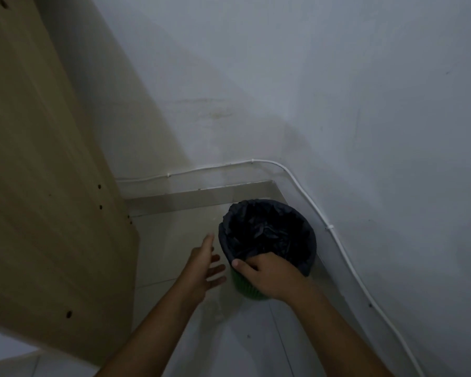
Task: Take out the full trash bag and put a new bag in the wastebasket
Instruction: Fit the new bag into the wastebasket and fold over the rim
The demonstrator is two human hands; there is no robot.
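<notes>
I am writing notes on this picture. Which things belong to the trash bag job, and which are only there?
Part of the job:
black trash bag
green wastebasket
right hand, gripping the bag's rim
left hand, open beside the basket

Only there:
white cable along the wall
wooden panel on the left
tiled floor

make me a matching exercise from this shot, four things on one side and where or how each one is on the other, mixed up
Things:
1. left hand
2. right hand
3. black trash bag
4. white cable

States:
A. clipped along the wall
B. lines the green wastebasket
C. open, fingers spread beside the basket
D. grips the bag's near rim

Pairs: 1-C, 2-D, 3-B, 4-A
</notes>
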